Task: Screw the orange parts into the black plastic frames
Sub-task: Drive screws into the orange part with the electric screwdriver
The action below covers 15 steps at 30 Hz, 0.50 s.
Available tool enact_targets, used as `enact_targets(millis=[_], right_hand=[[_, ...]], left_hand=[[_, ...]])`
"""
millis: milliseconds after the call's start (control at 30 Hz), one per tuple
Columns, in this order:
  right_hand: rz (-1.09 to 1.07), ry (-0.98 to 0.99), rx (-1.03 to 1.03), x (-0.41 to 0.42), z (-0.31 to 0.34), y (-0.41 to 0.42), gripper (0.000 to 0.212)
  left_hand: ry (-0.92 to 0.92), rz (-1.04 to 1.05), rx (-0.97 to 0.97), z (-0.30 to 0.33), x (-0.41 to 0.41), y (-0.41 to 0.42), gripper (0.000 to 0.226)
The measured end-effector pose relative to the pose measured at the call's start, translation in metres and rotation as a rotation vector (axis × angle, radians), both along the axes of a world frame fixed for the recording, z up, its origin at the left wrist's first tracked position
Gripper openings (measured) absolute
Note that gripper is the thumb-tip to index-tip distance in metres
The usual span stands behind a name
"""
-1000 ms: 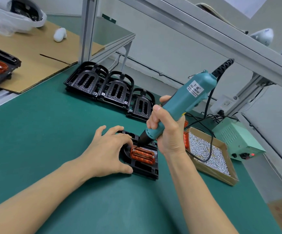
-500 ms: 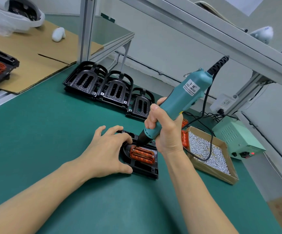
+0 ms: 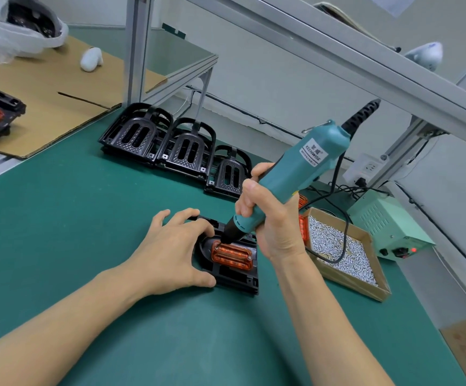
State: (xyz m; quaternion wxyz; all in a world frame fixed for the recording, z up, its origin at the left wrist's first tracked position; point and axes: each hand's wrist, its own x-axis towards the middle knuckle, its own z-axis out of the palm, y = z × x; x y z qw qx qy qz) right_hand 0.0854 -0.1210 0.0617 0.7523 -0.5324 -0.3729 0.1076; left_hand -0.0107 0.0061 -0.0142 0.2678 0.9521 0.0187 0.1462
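Orange part (image 3: 232, 255) sits in black frame (image 3: 237, 277) (left hand (image 3: 170, 252) steadying); right hand (image 3: 271, 218) grips screwdriver (image 3: 290, 176).

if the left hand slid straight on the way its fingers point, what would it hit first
The left hand already rests on the black frame, fingers aimed right and away. Sliding on, it would probably meet the screwdriver tip, set at the orange part, then the right hand. Depth is unclear.

A teal electric screwdriver (image 3: 296, 176) with a black nose and cable meets a translucent orange part (image 3: 232, 256) in a black frame (image 3: 237, 277) on the dark green mat (image 3: 59, 218), silver screws (image 3: 340, 252) filling a brown cardboard tray (image 3: 376, 295) to the right
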Motion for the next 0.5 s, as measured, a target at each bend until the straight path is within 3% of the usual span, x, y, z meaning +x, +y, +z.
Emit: enact_targets(millis=[133,267,500], right_hand=[[0.010,-0.044,-0.017,-0.002,0.002,0.002,0.029],[0.025,-0.022,0.006,-0.003,0.003,0.002,0.020],[-0.197,0.165,0.216,0.007,0.018,-0.023,0.014]], left_hand=[[0.004,-0.001,-0.007,0.000,-0.001,-0.001,0.069],[0.025,-0.005,-0.004,0.001,-0.001,0.000,0.070],[0.029,-0.012,-0.041,0.000,-0.003,0.001,0.062]])
